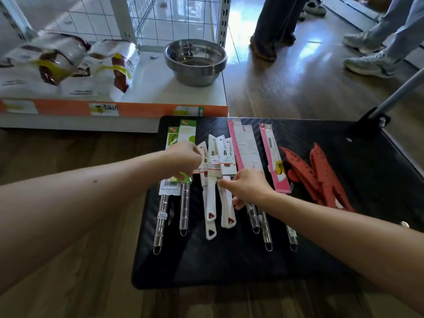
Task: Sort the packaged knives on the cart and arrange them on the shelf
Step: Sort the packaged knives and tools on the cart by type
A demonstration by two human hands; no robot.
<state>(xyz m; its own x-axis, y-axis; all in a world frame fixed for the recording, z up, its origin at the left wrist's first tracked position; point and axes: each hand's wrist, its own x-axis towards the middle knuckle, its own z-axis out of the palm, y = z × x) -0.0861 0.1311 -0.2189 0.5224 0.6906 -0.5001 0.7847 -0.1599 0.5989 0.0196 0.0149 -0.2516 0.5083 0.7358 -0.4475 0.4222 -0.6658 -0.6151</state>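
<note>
Black cart (229,260) carries the packaged knives in rows by kind, just in front of the white shelf (160,88). My left hand (183,160) is curled tight over the green-carded knives (184,203), though I cannot tell what it grips. My right hand (247,188) pinches one of the white-handled knives (211,196) between forefinger and thumb.

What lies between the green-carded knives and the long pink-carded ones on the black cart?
A row of white-handled knives in white cards, the right hand pinching one; the head view shows it.
</note>
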